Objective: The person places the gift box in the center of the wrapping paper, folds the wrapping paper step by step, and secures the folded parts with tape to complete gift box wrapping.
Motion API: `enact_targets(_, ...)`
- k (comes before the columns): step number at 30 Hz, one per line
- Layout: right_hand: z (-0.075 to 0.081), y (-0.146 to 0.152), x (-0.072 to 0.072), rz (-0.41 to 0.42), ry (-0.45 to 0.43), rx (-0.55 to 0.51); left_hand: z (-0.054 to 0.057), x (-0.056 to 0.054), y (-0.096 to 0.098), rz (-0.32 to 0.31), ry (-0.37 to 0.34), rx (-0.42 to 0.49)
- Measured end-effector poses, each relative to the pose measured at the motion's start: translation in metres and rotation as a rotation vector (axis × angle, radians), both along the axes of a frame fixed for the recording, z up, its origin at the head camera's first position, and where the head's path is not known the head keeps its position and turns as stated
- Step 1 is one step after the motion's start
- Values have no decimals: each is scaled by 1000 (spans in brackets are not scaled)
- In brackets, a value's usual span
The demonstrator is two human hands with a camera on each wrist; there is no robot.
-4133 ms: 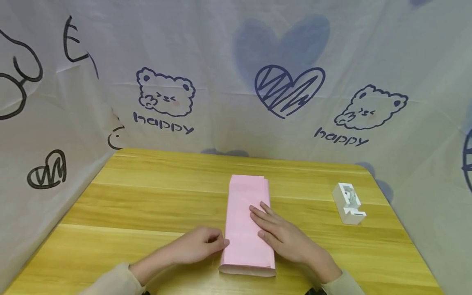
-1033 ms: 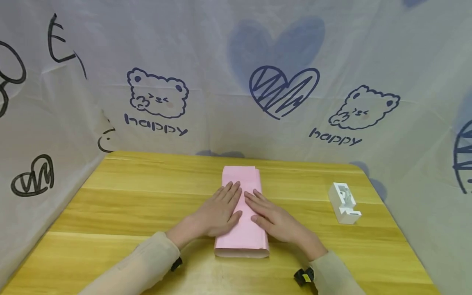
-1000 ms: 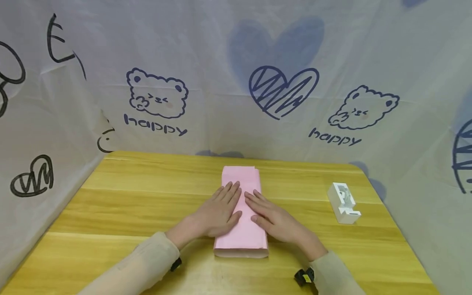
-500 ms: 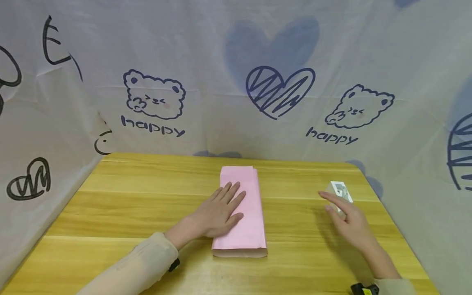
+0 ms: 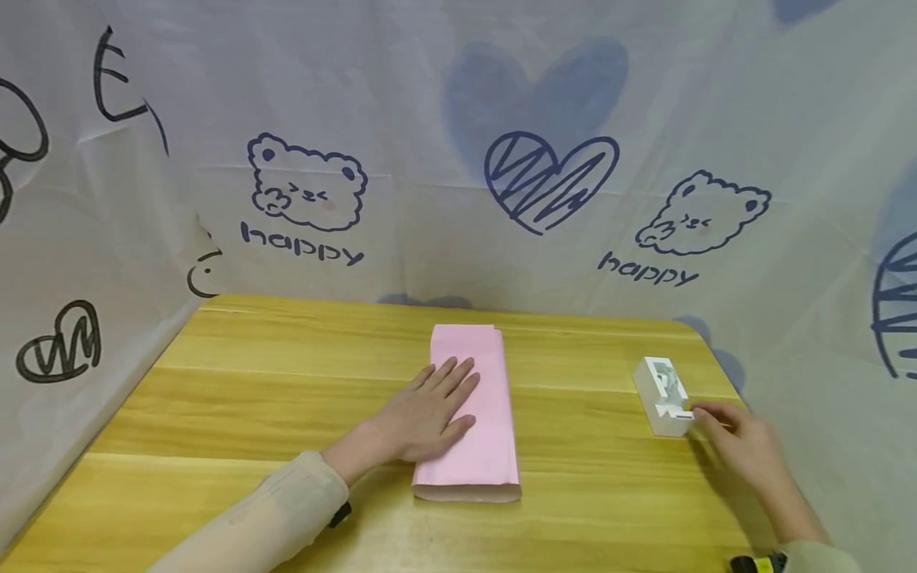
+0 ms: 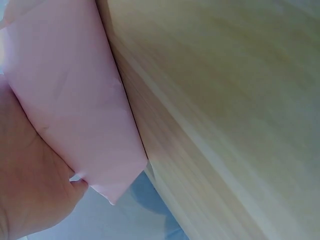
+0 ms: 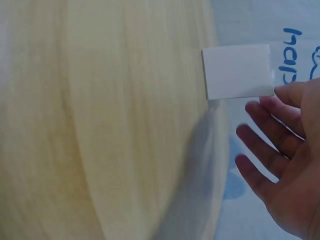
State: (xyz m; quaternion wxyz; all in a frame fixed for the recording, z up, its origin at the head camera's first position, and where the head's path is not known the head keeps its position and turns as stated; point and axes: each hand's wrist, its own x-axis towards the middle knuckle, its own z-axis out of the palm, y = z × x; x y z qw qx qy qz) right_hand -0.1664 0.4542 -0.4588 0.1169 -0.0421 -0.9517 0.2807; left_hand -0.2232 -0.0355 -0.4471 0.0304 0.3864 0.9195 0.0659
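A pink folded paper sleeve (image 5: pixel 476 446), like a flattened tube, lies lengthwise on the table with its slightly gaping end toward me. My left hand (image 5: pixel 419 414) rests on it, palm down with fingers spread, covering part of its left side. The left wrist view shows the pink paper (image 6: pixel 80 100) beside that hand (image 6: pixel 35 170). At the right stands a white tape dispenser (image 5: pixel 652 398) with a roll inside. My right hand (image 5: pixel 752 450) is at its front end, thumb and index finger right at the toothed edge. In the right wrist view the dispenser's flat end (image 7: pixel 239 72) shows; the other fingers are loosely extended.
The wooden table (image 5: pixel 286 334) has its right edge just beside the dispenser. A pale cloth with drawn bears and hearts (image 5: pixel 408 207) hangs behind and at both sides. A black wrist device (image 5: pixel 758 564) sits at the right sleeve.
My right hand has left the paper, swung over the dispenser and come down at its front end. The left hand, earlier at the paper's left edge, now lies flat on it.
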Motion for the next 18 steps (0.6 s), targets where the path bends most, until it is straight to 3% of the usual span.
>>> enact_targets(6,1,1,-7,-54,-190,-77,0,0,1,4,-2,-9)
enact_targets(18,4,-2,-17,-40,-297,-309,-1,0,1,5,13,0)
